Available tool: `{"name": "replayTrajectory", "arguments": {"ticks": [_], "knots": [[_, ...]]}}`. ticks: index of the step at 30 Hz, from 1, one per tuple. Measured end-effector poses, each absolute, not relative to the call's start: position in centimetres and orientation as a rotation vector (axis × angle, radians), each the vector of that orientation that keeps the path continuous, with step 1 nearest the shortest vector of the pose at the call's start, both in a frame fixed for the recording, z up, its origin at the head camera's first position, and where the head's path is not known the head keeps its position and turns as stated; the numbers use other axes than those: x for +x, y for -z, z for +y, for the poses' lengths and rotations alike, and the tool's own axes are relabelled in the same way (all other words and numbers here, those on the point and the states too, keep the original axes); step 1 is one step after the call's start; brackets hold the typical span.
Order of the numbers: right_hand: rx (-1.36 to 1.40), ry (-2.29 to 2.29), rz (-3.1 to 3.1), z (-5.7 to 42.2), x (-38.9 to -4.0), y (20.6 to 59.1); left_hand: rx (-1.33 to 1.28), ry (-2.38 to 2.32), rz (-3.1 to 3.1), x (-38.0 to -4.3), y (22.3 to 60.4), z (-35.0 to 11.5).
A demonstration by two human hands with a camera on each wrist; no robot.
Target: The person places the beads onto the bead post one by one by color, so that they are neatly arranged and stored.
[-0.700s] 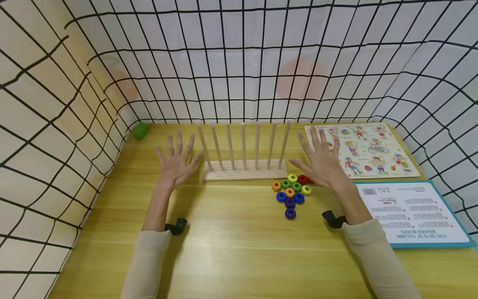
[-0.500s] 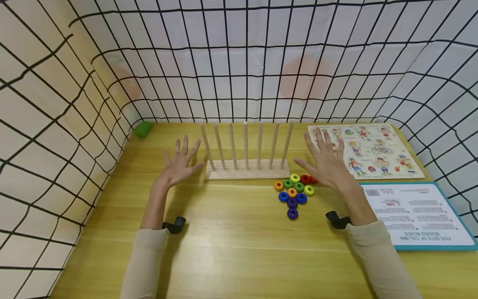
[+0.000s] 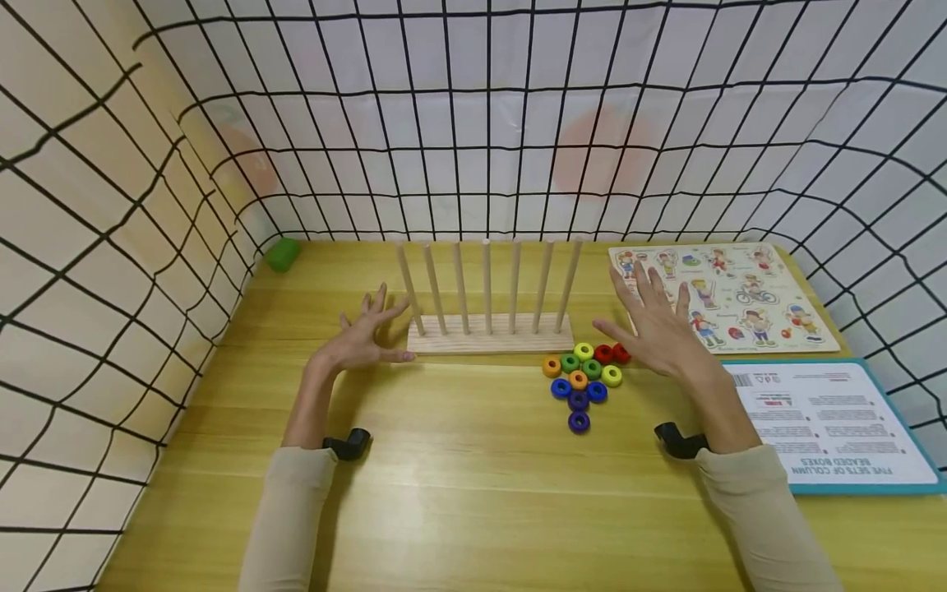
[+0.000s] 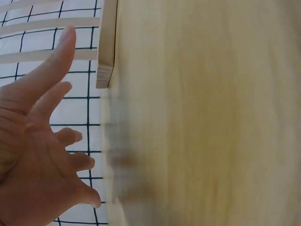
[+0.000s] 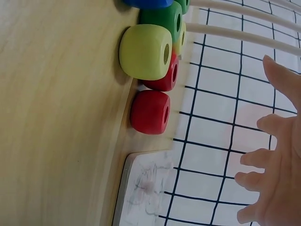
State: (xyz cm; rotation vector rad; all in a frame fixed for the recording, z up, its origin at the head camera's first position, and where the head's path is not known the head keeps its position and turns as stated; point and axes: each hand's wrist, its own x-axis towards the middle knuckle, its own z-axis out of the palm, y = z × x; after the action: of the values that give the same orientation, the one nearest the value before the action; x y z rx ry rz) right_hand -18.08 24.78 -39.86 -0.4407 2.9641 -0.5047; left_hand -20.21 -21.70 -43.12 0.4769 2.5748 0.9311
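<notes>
We are seeing the left hand (image 3: 355, 341) and right hand (image 3: 657, 333), fingers spread, gripping nothing, with the peg rack (image 3: 499, 335) standing on the table (image 3: 473, 501) between them. We are judging it light, stiff (pale wood, hardly slippery), best gripped by its base ends.

Your right hand (image 3: 661, 333) partly hides the picture board (image 3: 743, 300) right of the peg stand (image 3: 500, 339). Small print (image 3: 851, 416) on the blue-edged panel (image 3: 836, 427) blurs.

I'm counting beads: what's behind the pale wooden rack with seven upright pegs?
Behind the pale wooden rack, a strip of yellowish wooden table shows, then a black square-mesh grid against a white backing; no loose item shows there. Spots directly behind its pegs and base are covered.
</notes>
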Motion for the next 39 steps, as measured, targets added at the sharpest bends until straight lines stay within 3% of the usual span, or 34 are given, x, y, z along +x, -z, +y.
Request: {"name": "replayTrajectory", "arguments": {"ticks": [13, 28, 39], "knots": [[-0.534, 0.868, 2.905, 25.8, -17.6, 39.3, 0.493, -1.027, 2.486, -20.7, 43.7, -22.0], [-0.178, 1.004, 2.765, 27.4, -16.5, 40.5, 0.476, -1.019, 2.479, -21.0, 43.7, -22.2], [-0.108, 1.038, 2.71, 27.2, -16.8, 41.9, 0.474, -1.032, 2.467, -21.2, 43.9, -22.1]]}}
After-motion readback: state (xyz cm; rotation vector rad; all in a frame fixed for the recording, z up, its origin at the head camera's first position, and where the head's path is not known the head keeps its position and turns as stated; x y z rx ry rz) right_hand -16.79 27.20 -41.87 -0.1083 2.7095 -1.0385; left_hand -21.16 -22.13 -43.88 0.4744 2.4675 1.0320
